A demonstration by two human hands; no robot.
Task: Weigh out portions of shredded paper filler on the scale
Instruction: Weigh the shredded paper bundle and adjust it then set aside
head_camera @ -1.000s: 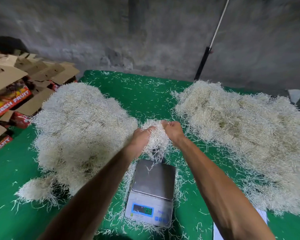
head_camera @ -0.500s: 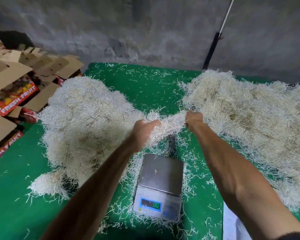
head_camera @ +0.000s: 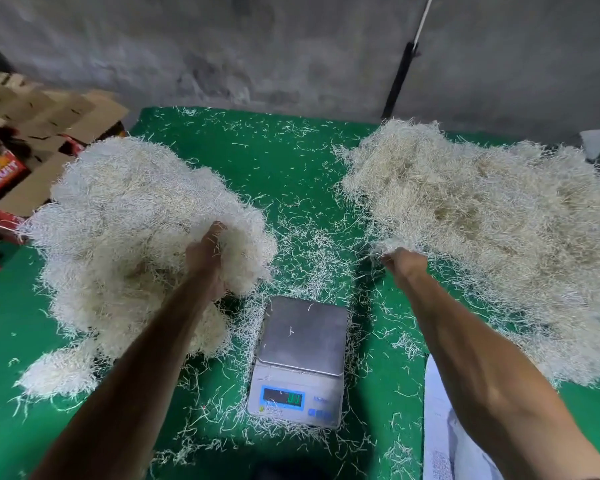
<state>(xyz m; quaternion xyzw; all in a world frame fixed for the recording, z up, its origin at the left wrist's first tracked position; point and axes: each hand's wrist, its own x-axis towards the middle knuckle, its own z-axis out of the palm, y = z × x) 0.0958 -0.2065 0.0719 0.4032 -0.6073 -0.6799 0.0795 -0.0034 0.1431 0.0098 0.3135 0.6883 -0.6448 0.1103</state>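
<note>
Left hand (head_camera: 207,252) has its fingers curled into the near edge of the big off-white shredded-paper pile on the left (head_camera: 132,237), gripping a clump of it. The fingertips are buried in strands, so the exact spread cannot be told. Right hand (head_camera: 404,265) has its fingers bunched, pinching a small tuft at the near-left corner of the second, more yellowish shredded-paper pile on the right (head_camera: 492,230).

Between the two hands and nearer the person sits one white digital scale with a bare grey steel platter (head_camera: 303,336). Only a few stray strands lie on it, its lit display is too blurred to read, and neither hand touches it.

Count: two large filler piles, one scale, and one small separate off-white clump (head_camera: 58,374), below the left forearm.

Everything lies on a green felt-like table cover (head_camera: 284,168) littered with loose shreds. Left of the left hand are open brown cardboard cartons with red printed sides (head_camera: 32,133). A rough grey concrete wall (head_camera: 257,46) stands behind, a black-and-white pole (head_camera: 400,77) leaning on it. A white printed sheet (head_camera: 444,427) lies under the right forearm.
</note>
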